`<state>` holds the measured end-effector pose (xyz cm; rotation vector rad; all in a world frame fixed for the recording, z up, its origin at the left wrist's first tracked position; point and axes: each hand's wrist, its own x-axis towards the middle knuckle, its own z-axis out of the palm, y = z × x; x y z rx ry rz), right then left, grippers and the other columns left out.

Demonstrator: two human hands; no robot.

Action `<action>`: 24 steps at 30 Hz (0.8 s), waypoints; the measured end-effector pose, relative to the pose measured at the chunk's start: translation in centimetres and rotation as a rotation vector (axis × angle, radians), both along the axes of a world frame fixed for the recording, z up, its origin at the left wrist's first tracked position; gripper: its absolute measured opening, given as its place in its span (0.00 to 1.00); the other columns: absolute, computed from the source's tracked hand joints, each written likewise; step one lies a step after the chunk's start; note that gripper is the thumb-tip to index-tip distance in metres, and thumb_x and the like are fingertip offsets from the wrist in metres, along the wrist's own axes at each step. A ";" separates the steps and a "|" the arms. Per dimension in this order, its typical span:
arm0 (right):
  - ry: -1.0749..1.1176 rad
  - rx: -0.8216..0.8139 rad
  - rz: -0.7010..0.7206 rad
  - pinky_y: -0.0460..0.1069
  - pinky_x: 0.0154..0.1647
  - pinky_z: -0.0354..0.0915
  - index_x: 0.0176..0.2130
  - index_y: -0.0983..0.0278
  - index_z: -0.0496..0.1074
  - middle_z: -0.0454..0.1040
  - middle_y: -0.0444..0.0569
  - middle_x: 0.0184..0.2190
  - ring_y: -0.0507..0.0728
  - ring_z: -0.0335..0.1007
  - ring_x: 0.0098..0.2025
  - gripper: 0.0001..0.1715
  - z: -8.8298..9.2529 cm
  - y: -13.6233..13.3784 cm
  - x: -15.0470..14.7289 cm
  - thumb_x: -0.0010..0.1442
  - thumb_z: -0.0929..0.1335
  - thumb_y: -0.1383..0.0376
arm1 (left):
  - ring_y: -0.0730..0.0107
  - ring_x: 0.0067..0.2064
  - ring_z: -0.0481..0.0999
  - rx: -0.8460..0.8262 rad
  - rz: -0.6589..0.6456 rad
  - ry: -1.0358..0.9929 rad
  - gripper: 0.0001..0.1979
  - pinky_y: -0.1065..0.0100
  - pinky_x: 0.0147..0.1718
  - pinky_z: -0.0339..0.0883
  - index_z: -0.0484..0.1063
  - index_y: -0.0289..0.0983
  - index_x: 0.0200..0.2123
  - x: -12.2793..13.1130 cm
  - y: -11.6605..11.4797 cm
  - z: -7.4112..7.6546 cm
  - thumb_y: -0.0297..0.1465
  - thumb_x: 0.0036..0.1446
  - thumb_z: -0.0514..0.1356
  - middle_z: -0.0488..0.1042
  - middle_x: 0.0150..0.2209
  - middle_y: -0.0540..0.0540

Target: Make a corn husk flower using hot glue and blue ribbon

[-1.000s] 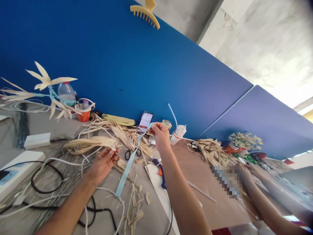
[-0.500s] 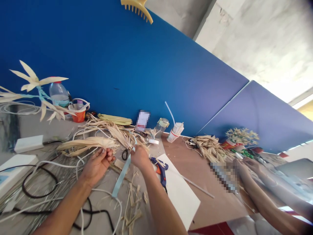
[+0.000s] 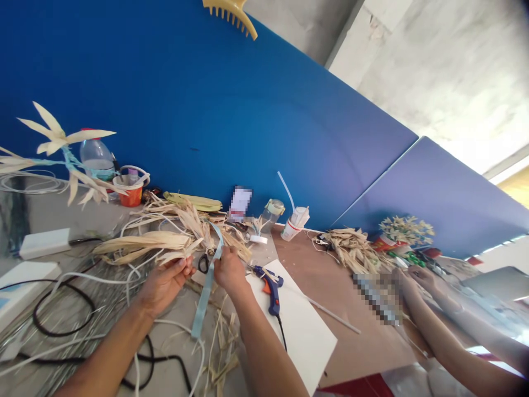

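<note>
My left hand (image 3: 167, 284) is closed, its fingertips pinched at pale pieces of dried corn husk (image 3: 181, 253). To its right, my right hand (image 3: 229, 271) grips a long light-blue strip of tape (image 3: 202, 309) between thumb and fingers. One end of the strip rises above the hand toward the husk pile; the other hangs down over the table. A black scissor handle (image 3: 203, 263) shows between the hands. Beyond my left hand lies a larger bundle of dried husks (image 3: 140, 242).
A blue glue gun (image 3: 270, 292) rests on white paper (image 3: 308, 336) at right. White cables (image 3: 99, 278) and a black cord cross the left side. A husk flower (image 3: 58, 135) stands at far left, near a red cup (image 3: 131, 194). Another person's hands (image 3: 407, 284) are at right.
My right hand has moved slightly left and down, and more of the blue strip shows above it. Pale husk pieces now show above my left fingertips.
</note>
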<state>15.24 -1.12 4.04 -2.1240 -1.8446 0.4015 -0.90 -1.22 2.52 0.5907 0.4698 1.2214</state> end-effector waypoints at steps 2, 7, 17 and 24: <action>-0.007 -0.006 -0.019 0.50 0.39 0.65 0.47 0.64 0.67 0.70 0.57 0.48 0.59 0.73 0.42 0.17 -0.3 0.0 -0.1 0.58 0.64 0.62 | 0.76 0.27 0.66 -0.006 -0.003 -0.003 0.07 0.68 0.32 0.70 0.75 0.34 0.23 0.0 0.0 0.0 0.27 0.41 0.71 0.70 0.25 0.49; -0.008 0.095 -0.040 0.48 0.39 0.65 0.44 0.67 0.70 0.72 0.57 0.44 0.57 0.74 0.39 0.14 0.1 0.5 -0.3 0.59 0.63 0.65 | 0.76 0.27 0.66 0.017 -0.026 -0.031 0.07 0.68 0.32 0.69 0.74 0.34 0.26 0.0 0.0 0.1 0.25 0.42 0.70 0.70 0.26 0.50; -0.059 0.034 -0.161 0.54 0.43 0.64 0.39 0.67 0.76 0.76 0.62 0.41 0.64 0.72 0.46 0.17 0.7 3.3 1.0 0.59 0.63 0.59 | 0.78 0.26 0.65 -0.002 -0.021 -0.077 0.05 0.69 0.33 0.69 0.72 0.34 0.27 -0.2 0.3 -0.2 0.27 0.48 0.67 0.68 0.27 0.50; 0.026 -0.030 -0.209 0.55 0.42 0.65 0.37 0.71 0.76 0.77 0.66 0.39 0.68 0.73 0.44 0.20 -0.3 5.4 1.5 0.56 0.65 0.57 | 0.77 0.27 0.66 0.001 -0.009 -0.055 0.07 0.69 0.32 0.68 0.73 0.34 0.25 -0.2 0.3 -0.2 0.26 0.44 0.69 0.68 0.27 0.50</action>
